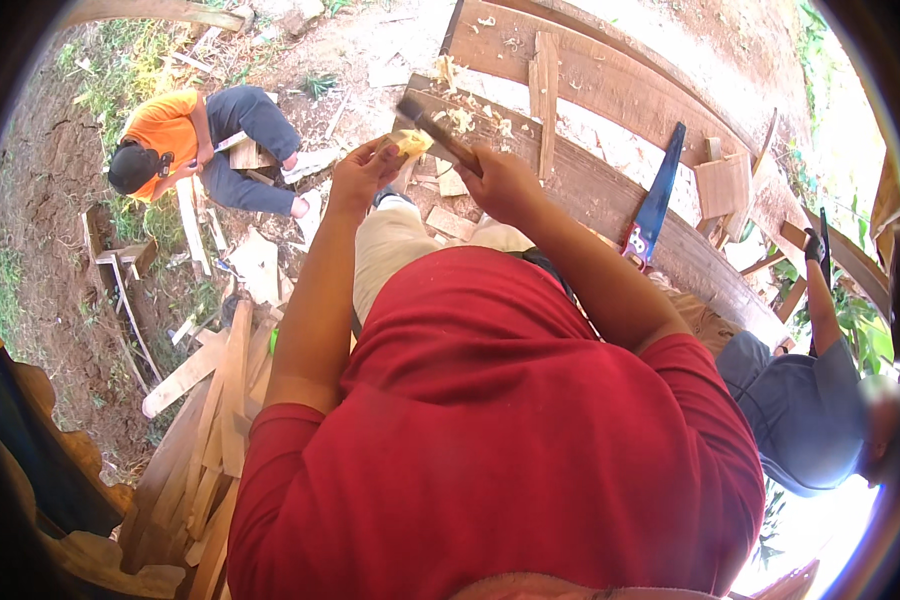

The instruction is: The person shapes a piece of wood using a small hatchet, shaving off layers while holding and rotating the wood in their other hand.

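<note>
My right hand (507,184) is closed round the wooden handle of a hammer (444,139). Its dark head points up and left, above a small pale yellow piece (412,141). That piece is in the fingers of my left hand (363,174); it is too bright and small for me to tell its kind. Both hands are held out beyond my red shirt, over my legs. Just past them lies a long wooden plank (595,180) with curled wood shavings (457,120) on its left end.
A blue-bladed handsaw (656,195) rests on the planks at right. One person in orange (165,125) sits at far left. Another in dark clothes (800,405) is close at right, wearing a dark glove. Stacked boards (205,450) lie at lower left, with wood scraps (255,262) nearby.
</note>
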`<state>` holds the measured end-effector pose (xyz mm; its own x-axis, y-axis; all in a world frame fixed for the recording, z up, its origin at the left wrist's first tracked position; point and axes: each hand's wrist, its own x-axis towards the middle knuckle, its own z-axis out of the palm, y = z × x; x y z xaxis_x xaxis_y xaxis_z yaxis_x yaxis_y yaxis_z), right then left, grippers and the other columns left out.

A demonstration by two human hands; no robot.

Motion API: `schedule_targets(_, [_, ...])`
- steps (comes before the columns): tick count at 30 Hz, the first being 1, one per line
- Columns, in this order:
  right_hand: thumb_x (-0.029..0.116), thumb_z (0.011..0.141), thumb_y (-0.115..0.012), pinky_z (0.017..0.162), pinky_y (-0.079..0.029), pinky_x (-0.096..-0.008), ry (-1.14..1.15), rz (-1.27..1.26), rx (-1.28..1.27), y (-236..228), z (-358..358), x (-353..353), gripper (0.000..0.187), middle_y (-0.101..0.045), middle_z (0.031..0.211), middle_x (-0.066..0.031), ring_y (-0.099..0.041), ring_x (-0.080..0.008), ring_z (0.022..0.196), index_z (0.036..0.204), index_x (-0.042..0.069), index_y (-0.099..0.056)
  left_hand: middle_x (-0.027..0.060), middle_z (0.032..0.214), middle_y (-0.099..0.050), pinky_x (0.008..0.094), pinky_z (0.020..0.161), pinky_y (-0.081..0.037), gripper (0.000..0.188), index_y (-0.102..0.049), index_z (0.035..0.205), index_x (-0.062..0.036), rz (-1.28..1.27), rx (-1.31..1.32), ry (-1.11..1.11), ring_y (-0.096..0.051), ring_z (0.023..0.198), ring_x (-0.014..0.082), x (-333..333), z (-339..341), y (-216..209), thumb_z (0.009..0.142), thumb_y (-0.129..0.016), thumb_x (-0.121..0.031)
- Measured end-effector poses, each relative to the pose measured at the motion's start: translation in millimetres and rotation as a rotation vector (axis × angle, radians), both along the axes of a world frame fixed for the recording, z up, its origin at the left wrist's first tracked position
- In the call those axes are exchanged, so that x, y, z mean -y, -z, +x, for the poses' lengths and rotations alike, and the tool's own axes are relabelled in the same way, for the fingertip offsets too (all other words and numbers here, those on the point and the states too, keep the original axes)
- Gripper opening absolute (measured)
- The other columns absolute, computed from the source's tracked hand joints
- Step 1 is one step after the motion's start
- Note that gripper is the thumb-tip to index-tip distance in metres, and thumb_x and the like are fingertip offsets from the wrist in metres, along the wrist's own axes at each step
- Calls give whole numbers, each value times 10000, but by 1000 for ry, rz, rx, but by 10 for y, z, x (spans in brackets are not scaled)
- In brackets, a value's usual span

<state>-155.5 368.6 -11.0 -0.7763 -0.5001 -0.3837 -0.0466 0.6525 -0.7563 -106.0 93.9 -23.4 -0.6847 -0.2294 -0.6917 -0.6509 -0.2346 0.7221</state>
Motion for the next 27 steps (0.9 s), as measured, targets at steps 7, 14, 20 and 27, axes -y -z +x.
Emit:
schedule_targets(7, [385,1062,-629,795,-546,-577,27,-28,-64,-275,-113,54,344,-750,930,-230,-727,-466,908,1131,49,-655,111,1229,-745,327,962,-633,570,-606,1363,2,-22,-5,-2,-742,1101,170,-30,19,-5,973,-849,-336])
schedule_targets(14, [379,1059,-629,816,-553,-576,-40,201,58,237,-18,-129,364,-743,950,-253,-723,-483,932,1183,38,-663,156,1165,-754,292,918,-652,617,-585,1324,34,-10,-27,-28,-761,1067,199,-61,59,20,930,-891,-329])
schedule_targets(20, [395,1048,-646,780,-525,-582,148,-98,-13,-239,-196,-28,381,-729,915,-264,-708,-491,898,1137,25,-662,133,1172,-757,284,878,-640,622,-589,1329,17,31,-34,-36,-763,1061,187,-53,74,107,923,-899,-336])
schedule_targets(27, [392,1050,-646,841,-547,-582,-9,62,38,186,-57,-50,352,-756,991,-248,-718,-487,934,1132,51,-668,120,1181,-752,287,877,-638,585,-605,1321,10,54,-47,-19,-764,1055,187,-55,99,111,924,-902,-301])
